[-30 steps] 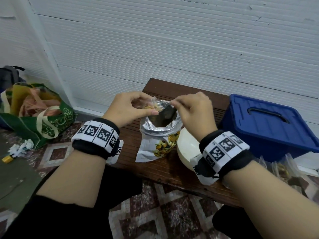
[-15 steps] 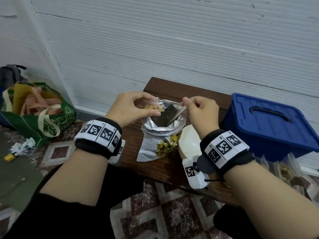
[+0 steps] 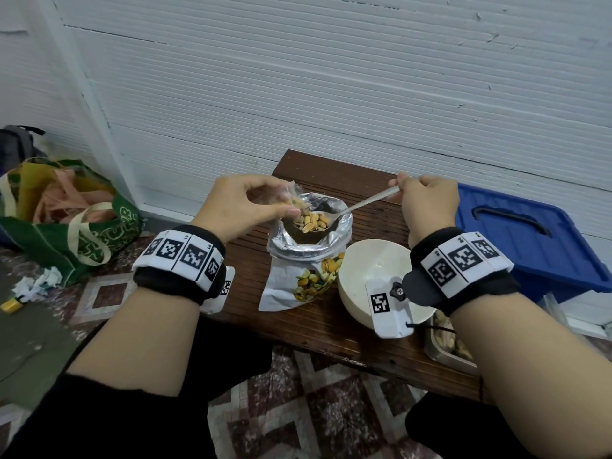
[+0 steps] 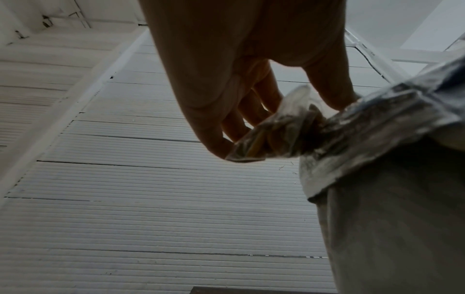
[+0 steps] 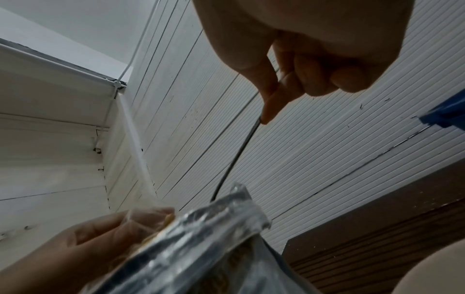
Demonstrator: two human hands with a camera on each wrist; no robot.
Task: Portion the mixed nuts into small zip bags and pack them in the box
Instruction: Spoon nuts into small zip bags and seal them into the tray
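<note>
- Where the foil nut pouch (image 3: 308, 256) stands open on the tabletop (image 3: 331, 326), we see a loaded spoon (image 3: 318, 221) over its mouth, nuts (image 3: 311, 221) heaped in it.
- Just beside: white bowl (image 3: 374, 263); blue box (image 3: 526, 240) with lid on, at the right.
- Our left hand (image 3: 245, 203) pinches a small zip bag (image 4: 274, 135) at the pouch rim, a few nuts inside.
- Our right hand (image 3: 427, 203) grips the spoon handle, fingers curled.
- A metal tray (image 3: 447, 346) of nuts is half hidden by our right forearm.
</note>
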